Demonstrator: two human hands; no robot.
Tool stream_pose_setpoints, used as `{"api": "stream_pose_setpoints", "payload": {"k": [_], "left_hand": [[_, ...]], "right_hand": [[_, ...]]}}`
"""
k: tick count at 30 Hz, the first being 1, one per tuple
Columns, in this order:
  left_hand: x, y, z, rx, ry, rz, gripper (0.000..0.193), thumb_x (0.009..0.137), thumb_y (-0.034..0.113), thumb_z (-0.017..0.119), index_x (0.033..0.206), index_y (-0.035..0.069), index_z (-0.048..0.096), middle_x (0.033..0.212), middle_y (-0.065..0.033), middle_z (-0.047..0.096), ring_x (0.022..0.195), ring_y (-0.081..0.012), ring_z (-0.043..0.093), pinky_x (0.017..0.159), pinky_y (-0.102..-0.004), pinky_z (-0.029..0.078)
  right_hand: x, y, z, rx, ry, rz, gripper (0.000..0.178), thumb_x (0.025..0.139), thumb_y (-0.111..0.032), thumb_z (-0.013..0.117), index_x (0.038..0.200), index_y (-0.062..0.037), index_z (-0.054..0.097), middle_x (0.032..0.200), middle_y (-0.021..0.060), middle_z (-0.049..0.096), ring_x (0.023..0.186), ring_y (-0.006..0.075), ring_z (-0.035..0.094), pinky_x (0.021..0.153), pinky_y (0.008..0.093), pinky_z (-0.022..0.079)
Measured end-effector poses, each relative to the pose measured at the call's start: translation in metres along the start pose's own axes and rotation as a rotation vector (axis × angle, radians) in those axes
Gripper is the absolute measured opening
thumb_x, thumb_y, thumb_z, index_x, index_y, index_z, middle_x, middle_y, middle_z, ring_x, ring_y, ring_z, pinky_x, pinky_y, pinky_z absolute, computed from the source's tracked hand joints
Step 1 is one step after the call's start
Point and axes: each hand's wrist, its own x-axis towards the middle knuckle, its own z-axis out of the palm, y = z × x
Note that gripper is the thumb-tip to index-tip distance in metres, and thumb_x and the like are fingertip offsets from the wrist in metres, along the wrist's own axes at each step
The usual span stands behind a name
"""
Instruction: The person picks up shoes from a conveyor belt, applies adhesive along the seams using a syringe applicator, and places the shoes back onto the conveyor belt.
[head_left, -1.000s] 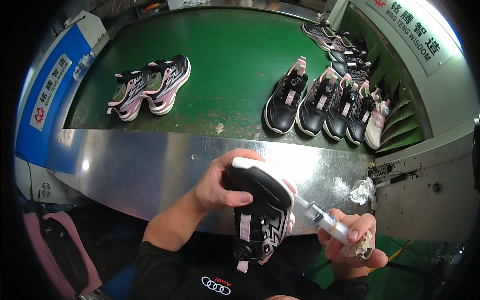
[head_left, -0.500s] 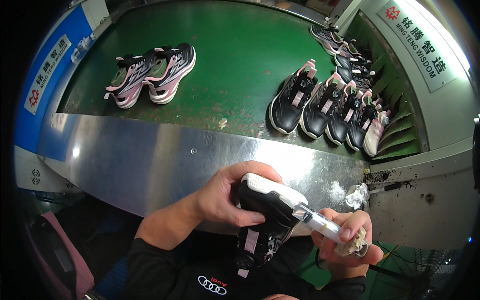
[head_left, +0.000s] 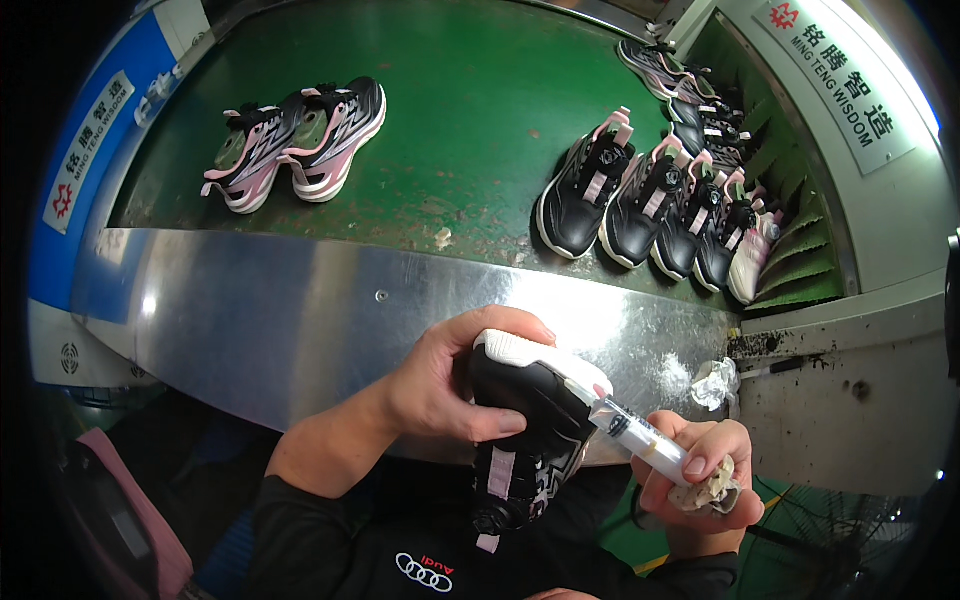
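Observation:
My left hand (head_left: 440, 385) grips a black sneaker (head_left: 535, 400) by its toe, with the thumb across the upper. The white sole edge faces up and away, and the pink strap and dial hang toward my body. In my right hand (head_left: 695, 440) is a clear plastic syringe (head_left: 645, 443) with whitish contents. Its tip end is at the seam between sole and upper on the sneaker's right side; the very tip is hard to make out. A crumpled, crusty off-white lump (head_left: 706, 492) sits at the syringe's rear end, between my fingers.
A steel ledge (head_left: 240, 320) borders the green belt (head_left: 450, 120). A pair of black-and-pink sneakers (head_left: 335, 145) stands at the back left. Several black sneakers (head_left: 580, 205) line the right, before a green strip curtain (head_left: 800, 255). Crumpled white material (head_left: 714, 383) lies on the ledge's right end.
The sneaker in my left hand has shifted slightly up and left. The syringe tip has moved slightly along the sole seam. The sneakers on the belt have shifted a little in view.

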Motion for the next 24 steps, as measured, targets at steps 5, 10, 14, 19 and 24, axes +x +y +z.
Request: {"api": "stream_pose_setpoints", "payload": {"k": [5,10,14,19,24], "left_hand": [[-0.002,0.001,-0.001,-0.038,0.028,-0.036,0.06,0.06,0.006,0.077,0.114,0.002,0.052,0.109,-0.0167,0.06,0.105,-0.025,0.058,0.091,-0.0372,0.046],[-0.002,-0.002,-0.002,-0.079,0.058,-0.06,0.06,0.063,0.006,0.075,0.118,0.003,0.051,0.108,-0.0107,0.059,0.103,-0.019,0.056,0.091,-0.0331,0.045],[-0.003,-0.004,-0.005,-0.106,0.101,-0.089,0.061,0.064,0.006,0.073,0.121,0.004,0.05,0.105,-0.0055,0.059,0.101,-0.0139,0.055,0.09,-0.0291,0.044],[0.0,-0.003,-0.009,-0.152,0.188,-0.152,0.062,0.061,0.006,0.072,0.12,0.003,0.05,0.108,-0.0064,0.059,0.101,-0.0165,0.057,0.092,-0.0314,0.045],[0.003,-0.008,-0.014,-0.24,0.249,-0.208,0.066,0.061,0.008,0.074,0.122,0.003,0.048,0.108,-0.0075,0.059,0.101,-0.0188,0.058,0.091,-0.0331,0.046]], "right_hand": [[-0.009,0.003,-0.002,-0.007,0.024,0.02,0.051,0.083,-0.06,0.056,0.092,-0.0094,0.056,0.06,0.0148,0.061,0.063,0.017,0.041,0.055,0.0271,0.035],[-0.018,0.01,-0.008,0.012,0.051,0.021,0.049,0.084,-0.057,0.057,0.092,-0.0086,0.056,0.064,0.0166,0.062,0.067,0.0178,0.042,0.056,0.0274,0.037],[-0.025,0.013,-0.008,0.044,0.097,0.061,0.047,0.084,-0.053,0.059,0.094,-0.0078,0.057,0.066,0.0164,0.061,0.067,0.0188,0.044,0.057,0.0276,0.038],[-0.03,0.024,-0.011,0.088,0.12,0.031,0.045,0.084,-0.05,0.06,0.096,-0.0074,0.057,0.067,0.0152,0.061,0.068,0.0187,0.046,0.055,0.0273,0.039],[-0.044,0.038,-0.023,0.189,0.12,0.073,0.058,0.077,-0.051,0.069,0.106,-0.001,0.06,0.082,0.0111,0.054,0.075,0.0203,0.058,0.067,0.028,0.044]]}}
